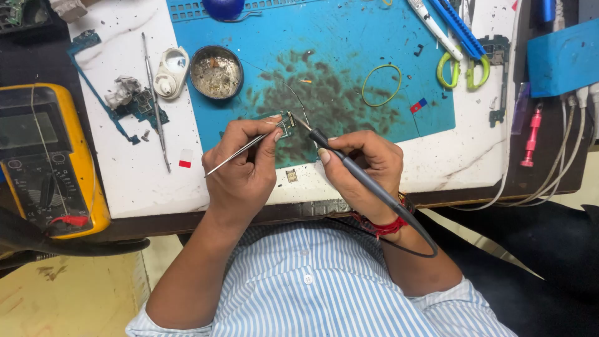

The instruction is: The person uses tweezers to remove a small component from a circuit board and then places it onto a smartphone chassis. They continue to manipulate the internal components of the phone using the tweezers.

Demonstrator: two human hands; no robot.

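My left hand grips thin metal tweezers, whose tips press on a small green circuit board lying on the blue work mat. My right hand holds a dark soldering iron like a pen, its fine tip touching the board's right edge. The iron's black cable loops back past my wrist, which wears a red thread band. A thin wire curves up from the board over a dark stained patch of the mat.
A round metal tin, a white plastic holder, a long metal probe and board scraps lie at the left. A yellow multimeter sits far left. Green-handled scissors, a yellow rubber band and white cables lie right.
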